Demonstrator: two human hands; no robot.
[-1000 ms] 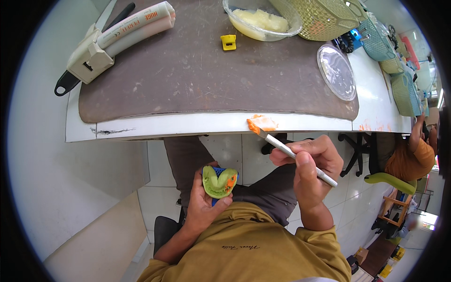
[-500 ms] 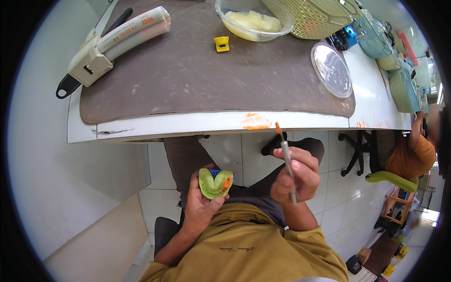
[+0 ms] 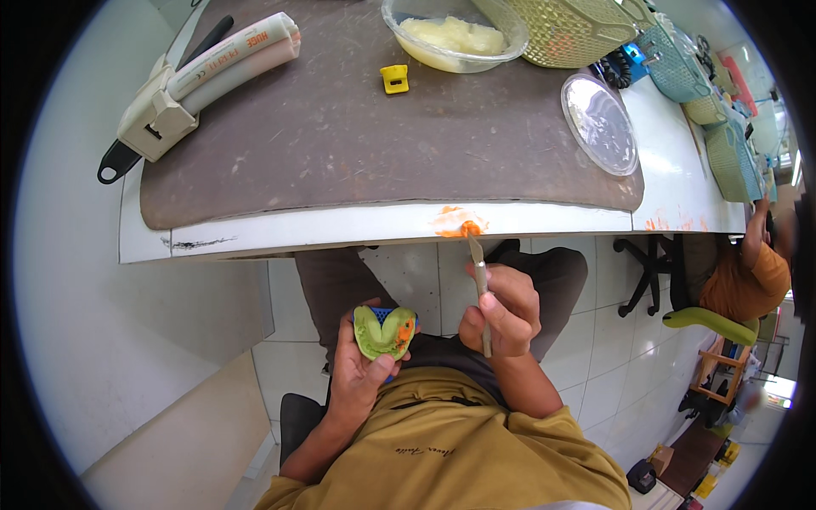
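Observation:
My left hand (image 3: 357,374) is closed around a dental impression (image 3: 367,342), a green horseshoe-shaped mould in a blue perforated tray (image 3: 385,314), with its hollow side facing up. An orange patch marks the mould's right arm, with small dark spots beside it. Between the fingertips of my right hand (image 3: 508,313) is a small metal-handled knife (image 3: 478,272), pointing away from me. Its orange-coated tip meets an orange paste smear (image 3: 449,218) on the white front edge of the table.
A brown mat (image 3: 340,153) covers much of the table (image 3: 340,220). On it are a yellow plastic piece (image 3: 394,79), a clear bowl (image 3: 516,44) of pale paste, a round lid (image 3: 600,126) and a white clamp-like holder (image 3: 157,115). Baskets (image 3: 580,38) stand far right, near a seated person (image 3: 746,276).
My right hand has moved left, bringing the knife tip from the smear's right side onto it. The paste is now spread differently. My left hand and the impression have shifted slightly left.

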